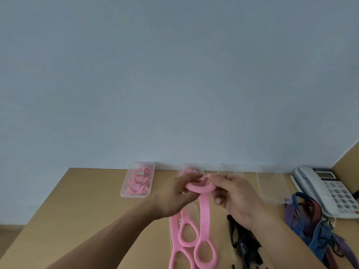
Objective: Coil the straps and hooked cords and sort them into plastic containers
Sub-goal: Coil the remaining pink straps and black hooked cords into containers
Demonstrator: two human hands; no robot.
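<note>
Head view: left hand (179,193) and right hand (236,197) pinch the pink strap's (203,212) top loop between them, its tail hanging below

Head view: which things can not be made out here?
All in the head view.
Second container: contents hidden by the left hand and right hand.
Leftmost pink strap: lower loop cut off by bottom edge.
Label in the far-left container: too small to read.

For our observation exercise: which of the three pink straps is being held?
The rightmost pink strap: the left hand and right hand grip its top end; the other two straps lie flat beside it.
</note>
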